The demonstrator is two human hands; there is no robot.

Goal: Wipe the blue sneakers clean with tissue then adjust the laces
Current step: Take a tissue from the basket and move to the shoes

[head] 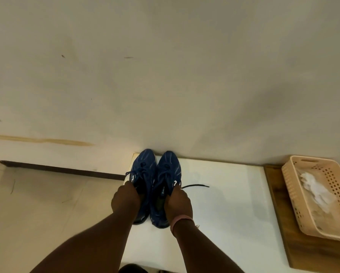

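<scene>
I saw the two blue sneakers (pixel 155 182) standing side by side on the white tabletop (pixel 224 203), toes pointing away from me and touching the wall (pixel 165 75), heels toward my body. My left hand (pixel 126 200) was on the left sneaker (pixel 143 170), fingers curled down over the collar and gripping its rim near the tongue. My right hand (pixel 179 201) did the same on the right sneaker (pixel 168 170), fingers hooked into the opening at the collar; the fingertips were hidden inside the shoe, so I could not tell just how they pinched. Both hands sat over the rear halves of the shoes, leaving the toes and laced fronts uncovered. One dark lace end (pixel 196 186) lay out flat on the tabletop to the right of the right sneaker, just beyond my right hand. A pink band (pixel 180 221) circled my right wrist. Well apart to the right, a peach perforated basket (pixel 295 196) rested on a wooden surface (pixel 310 251) with crumpled white tissue (pixel 314 188) inside it. The pale floor (pixel 37 203) showed to the left of the table.
</scene>
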